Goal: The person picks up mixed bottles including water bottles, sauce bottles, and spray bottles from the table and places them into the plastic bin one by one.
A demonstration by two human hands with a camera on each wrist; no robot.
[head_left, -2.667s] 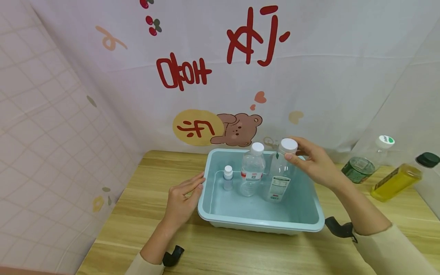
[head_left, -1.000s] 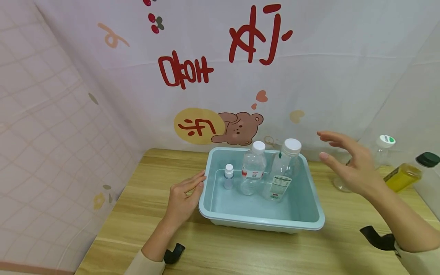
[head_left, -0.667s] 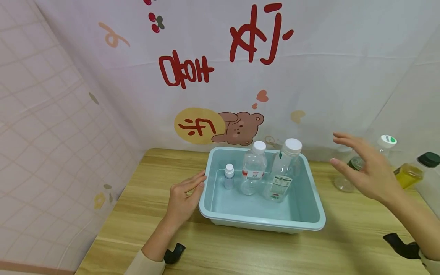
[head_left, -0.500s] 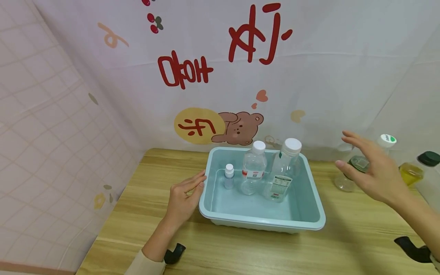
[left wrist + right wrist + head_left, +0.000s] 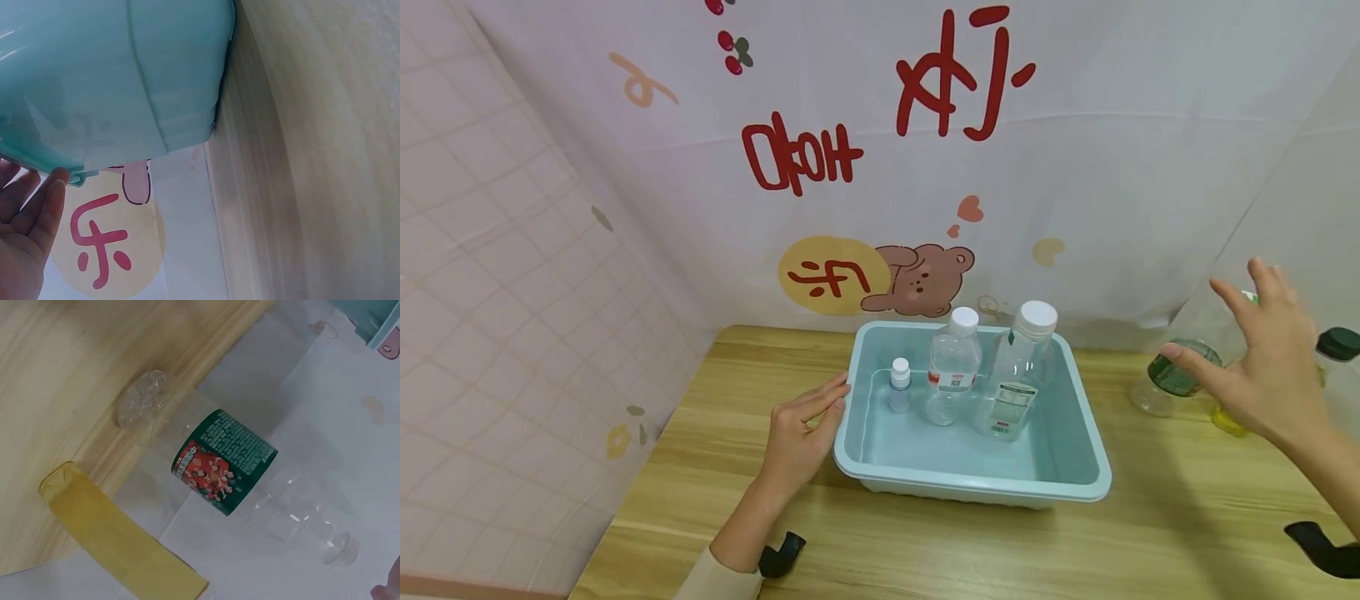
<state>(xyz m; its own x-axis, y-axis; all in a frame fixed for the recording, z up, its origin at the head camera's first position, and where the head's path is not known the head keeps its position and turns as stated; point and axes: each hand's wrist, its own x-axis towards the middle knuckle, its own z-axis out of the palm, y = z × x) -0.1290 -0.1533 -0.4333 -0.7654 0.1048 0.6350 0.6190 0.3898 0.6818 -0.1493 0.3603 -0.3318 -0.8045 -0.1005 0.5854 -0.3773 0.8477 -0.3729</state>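
My left hand [image 5: 805, 429] rests its fingertips against the left rim of a pale blue plastic basin [image 5: 970, 485]. The left wrist view shows those fingertips touching the rim from outside. Inside the basin stand a small white-capped bottle [image 5: 899, 385], a clear water bottle [image 5: 953, 367] and a larger clear bottle [image 5: 1012, 404]. My right hand [image 5: 1270, 375], thumb and fingers spread and holding nothing, hovers beside a clear bottle with a green label [image 5: 1180, 369]. It partly hides that bottle and a bottle of yellow liquid [image 5: 1228, 422]. In the right wrist view only a fingertip shows.
The wooden table [image 5: 775, 358] carries the basin and both bottles on the right. A printed cloth [image 5: 1097, 183] hangs close behind the table's back edge. The yellow bottle's dark green cap [image 5: 1339, 343] stands out right of my right hand.
My right hand has let go of the larger clear bottle in the basin and moved right to the bottles on the table. My left hand has stayed at the rim.
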